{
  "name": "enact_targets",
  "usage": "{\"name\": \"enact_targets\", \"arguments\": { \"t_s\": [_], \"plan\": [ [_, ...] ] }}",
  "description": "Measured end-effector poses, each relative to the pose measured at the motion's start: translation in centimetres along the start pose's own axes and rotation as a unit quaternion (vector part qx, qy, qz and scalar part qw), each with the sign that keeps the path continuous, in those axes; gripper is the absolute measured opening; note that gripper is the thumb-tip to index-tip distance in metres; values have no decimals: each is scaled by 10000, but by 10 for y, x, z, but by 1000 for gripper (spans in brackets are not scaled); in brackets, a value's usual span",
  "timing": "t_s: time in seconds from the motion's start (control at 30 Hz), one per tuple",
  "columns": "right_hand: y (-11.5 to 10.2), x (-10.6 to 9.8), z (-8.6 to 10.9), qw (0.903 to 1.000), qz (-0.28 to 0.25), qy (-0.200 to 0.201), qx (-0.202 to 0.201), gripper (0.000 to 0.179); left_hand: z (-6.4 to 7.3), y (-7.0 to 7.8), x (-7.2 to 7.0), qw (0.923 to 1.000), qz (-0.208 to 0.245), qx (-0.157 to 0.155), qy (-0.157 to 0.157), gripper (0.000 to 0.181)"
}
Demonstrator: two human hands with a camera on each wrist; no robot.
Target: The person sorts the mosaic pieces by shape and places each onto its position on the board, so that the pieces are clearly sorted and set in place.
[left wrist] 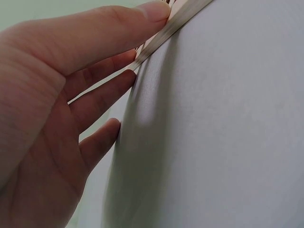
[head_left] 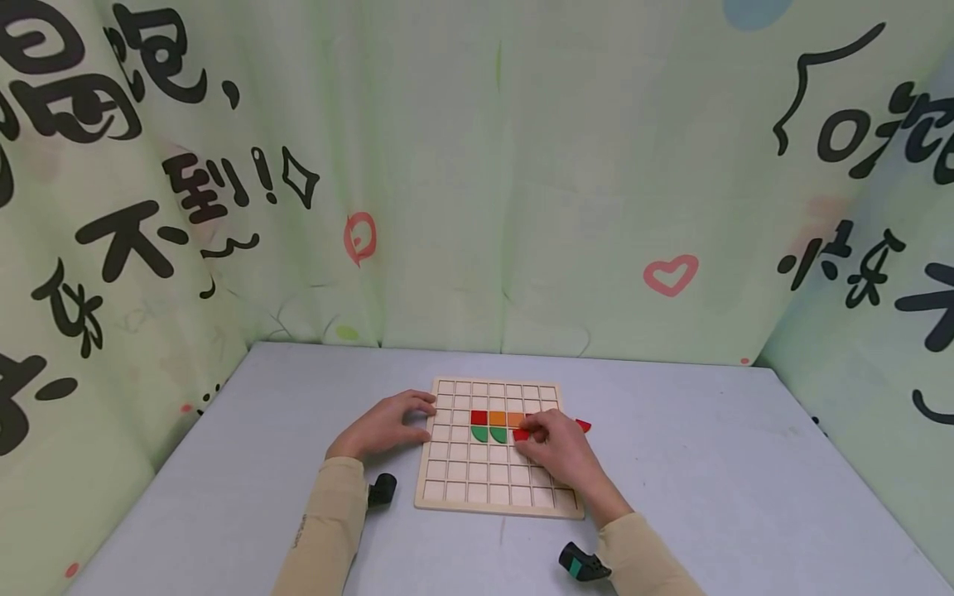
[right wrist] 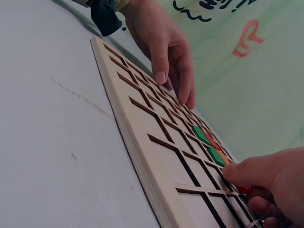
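A square wooden grid board (head_left: 477,495) lies on the table. Near its middle are a red square (head_left: 479,418), two orange squares (head_left: 497,419) in the same row, and two green rounded pieces (head_left: 479,434) below. My left hand (head_left: 387,424) rests its thumb and fingertips against the board's left edge, fingers loosely extended. My right hand (head_left: 561,447) is over the board's right part, thumb and fingers pinching a small red piece (head_left: 521,434) beside the green ones. In the right wrist view, that red piece (right wrist: 243,189) shows under the thumb, mostly hidden.
Another red piece (head_left: 584,425) shows just past the board's right edge, partly behind the right hand. Black wrist devices (head_left: 383,490) sit by both sleeves. A printed curtain (head_left: 447,207) encloses the back and sides of the white table (head_left: 708,480).
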State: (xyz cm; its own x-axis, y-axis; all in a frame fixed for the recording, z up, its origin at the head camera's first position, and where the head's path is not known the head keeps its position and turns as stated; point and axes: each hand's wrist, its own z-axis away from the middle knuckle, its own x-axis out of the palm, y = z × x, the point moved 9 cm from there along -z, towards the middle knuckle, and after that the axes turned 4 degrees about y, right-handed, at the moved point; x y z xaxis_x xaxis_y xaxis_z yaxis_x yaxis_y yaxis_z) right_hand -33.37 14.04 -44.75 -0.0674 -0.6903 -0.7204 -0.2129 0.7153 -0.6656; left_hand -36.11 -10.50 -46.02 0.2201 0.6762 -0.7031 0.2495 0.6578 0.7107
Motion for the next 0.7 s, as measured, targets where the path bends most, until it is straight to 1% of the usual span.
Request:
{"name": "enact_targets", "arguments": {
  "t_s": [0.17,0.27,0.5,0.7],
  "plan": [
    [-3,0,1,9997,141,50,-207,21,0,1,0,10000,-32,55,-11,32],
    [-5,-1,1,9993,187,98,-316,21,0,1,0,10000,-50,32,-30,32],
    [-6,0,0,9988,300,178,-334,21,1,1,0,9999,-107,103,-16,33],
    [-7,0,0,9980,446,235,-379,21,0,0,0,10000,-47,24,-15,32]
  ]
}}
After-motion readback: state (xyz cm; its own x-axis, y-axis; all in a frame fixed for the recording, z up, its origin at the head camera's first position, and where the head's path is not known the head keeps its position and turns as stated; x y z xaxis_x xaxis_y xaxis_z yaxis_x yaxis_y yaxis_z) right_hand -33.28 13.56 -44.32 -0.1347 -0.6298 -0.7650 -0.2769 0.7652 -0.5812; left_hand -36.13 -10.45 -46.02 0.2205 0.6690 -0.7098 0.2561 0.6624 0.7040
